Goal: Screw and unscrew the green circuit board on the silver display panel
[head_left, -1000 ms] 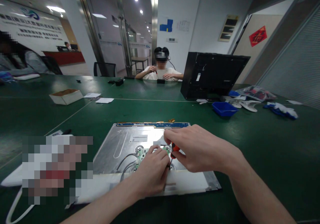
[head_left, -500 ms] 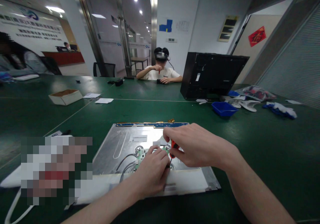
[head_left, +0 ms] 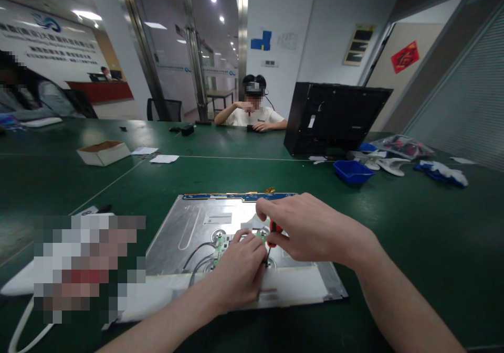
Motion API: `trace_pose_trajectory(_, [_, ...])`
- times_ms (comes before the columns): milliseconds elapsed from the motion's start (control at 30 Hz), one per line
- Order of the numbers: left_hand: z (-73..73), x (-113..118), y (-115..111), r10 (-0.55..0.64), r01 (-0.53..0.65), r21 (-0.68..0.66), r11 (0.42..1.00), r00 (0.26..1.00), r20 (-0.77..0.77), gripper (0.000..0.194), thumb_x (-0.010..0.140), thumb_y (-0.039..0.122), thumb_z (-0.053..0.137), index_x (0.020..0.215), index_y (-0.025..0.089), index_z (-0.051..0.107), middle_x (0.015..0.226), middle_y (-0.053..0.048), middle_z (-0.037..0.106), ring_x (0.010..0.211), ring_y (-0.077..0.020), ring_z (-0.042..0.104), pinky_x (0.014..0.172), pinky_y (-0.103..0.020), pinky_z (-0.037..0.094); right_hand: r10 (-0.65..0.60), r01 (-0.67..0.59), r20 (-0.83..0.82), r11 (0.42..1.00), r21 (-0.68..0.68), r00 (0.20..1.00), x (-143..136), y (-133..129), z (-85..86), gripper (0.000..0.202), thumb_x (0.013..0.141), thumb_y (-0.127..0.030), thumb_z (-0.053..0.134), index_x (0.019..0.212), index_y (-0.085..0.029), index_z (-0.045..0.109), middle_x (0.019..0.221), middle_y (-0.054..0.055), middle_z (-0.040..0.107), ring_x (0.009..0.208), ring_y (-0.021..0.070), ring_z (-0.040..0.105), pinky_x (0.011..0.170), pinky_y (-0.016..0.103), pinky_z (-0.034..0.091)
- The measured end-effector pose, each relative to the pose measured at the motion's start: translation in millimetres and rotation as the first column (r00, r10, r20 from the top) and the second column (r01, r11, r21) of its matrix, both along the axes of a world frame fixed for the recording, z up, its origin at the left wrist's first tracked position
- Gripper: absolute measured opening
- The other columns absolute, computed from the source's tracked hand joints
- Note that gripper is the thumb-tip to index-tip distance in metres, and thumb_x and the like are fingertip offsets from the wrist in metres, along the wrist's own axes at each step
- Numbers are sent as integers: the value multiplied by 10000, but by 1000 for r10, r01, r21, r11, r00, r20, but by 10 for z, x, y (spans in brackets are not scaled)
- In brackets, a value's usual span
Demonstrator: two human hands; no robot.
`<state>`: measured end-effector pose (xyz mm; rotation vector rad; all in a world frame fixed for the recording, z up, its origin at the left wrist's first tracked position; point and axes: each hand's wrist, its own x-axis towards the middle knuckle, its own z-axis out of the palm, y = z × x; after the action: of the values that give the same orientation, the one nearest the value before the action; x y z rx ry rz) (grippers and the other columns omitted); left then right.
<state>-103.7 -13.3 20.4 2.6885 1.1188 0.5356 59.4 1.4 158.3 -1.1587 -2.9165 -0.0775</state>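
My right hand grips a screwdriver with a red and black handle, its thin shaft pointing down and its tip close to my left fingertips. My left hand lies over a small green circuit board, its fingers curled together beside the shaft; what they may pinch is hidden. The board sits on the metal back of a flat display panel that lies on the green table. Dark cables run from the board's left side. Along the panel's far edge is a blue circuit strip.
A pixelated patch covers something at the left, with a white cable below. Farther off stand an open box, papers, a black monitor, a blue tray and gloves. A person sits across the table.
The screwdriver handle has turned slightly in my right hand, and that hand has shifted very little. My left hand and the panel stay in place.
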Motion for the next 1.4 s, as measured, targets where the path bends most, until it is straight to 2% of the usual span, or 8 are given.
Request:
trace_pose_trajectory(167, [-9,-1,-3,-6,6,15,1000,1000,26,106,768,124,488,826,188,549,940,-57,598,950,-232,530,981,-439,285,-37,36,22,998,46,999,-29,-26,12,161,842,-350,524,921,-211,521,760,18,650,638,184,586,486,280,241])
trace_pose_trajectory(300, [-8,0,2,-6,6,5,1000,1000,8,151,776,142,498,901,192,567,919,-58,596,934,-233,527,965,-432,303,51,-51,1,998,-23,999,18,-76,30,154,799,-273,545,924,-195,500,858,36,648,689,171,577,517,282,286])
trace_pose_trajectory(433, [28,0,-1,-8,8,0,1000,1000,-11,130,801,150,482,886,192,571,920,-61,602,934,-234,527,957,-434,310,45,-45,1,999,0,999,-10,-68,12,149,802,-207,522,948,-196,495,861,33,653,680,168,577,502,276,266])
trace_pose_trajectory(633, [21,-2,-1,-22,22,2,1000,1000,19,93,773,124,496,796,183,564,938,-60,610,940,-233,534,965,-430,304,-86,81,45,993,90,995,-73,-49,-2,223,861,-407,498,814,-197,559,699,39,642,599,183,574,477,282,218])
trace_pose_trajectory(867, [-2,3,0,-21,21,7,1000,1000,12,167,797,136,478,919,198,575,933,-64,610,950,-238,537,958,-436,312,85,-85,1,996,-12,996,10,-71,16,83,797,-219,529,875,-194,542,866,31,656,706,166,583,513,280,289])
trace_pose_trajectory(1100, [13,-7,-5,-30,29,24,999,999,37,121,774,103,483,808,189,560,950,-58,621,939,-227,554,976,-441,299,-81,78,35,994,81,996,-80,-57,14,201,869,-388,511,818,-203,569,696,23,643,619,179,583,484,279,233])
trace_pose_trajectory(1300, [8,-3,3,-24,23,20,1000,999,29,194,779,130,490,941,201,569,949,-62,615,960,-241,545,965,-443,315,76,-76,-17,997,-11,997,10,-71,14,136,805,-284,540,897,-185,520,878,41,644,686,162,564,521,286,294])
trace_pose_trajectory(1400, [14,0,4,-29,29,8,1000,1000,12,168,791,142,490,923,203,573,944,-61,618,960,-238,545,973,-445,310,89,-90,-23,996,-22,996,4,-63,21,131,795,-212,528,921,-189,501,877,33,646,686,159,566,514,277,288])
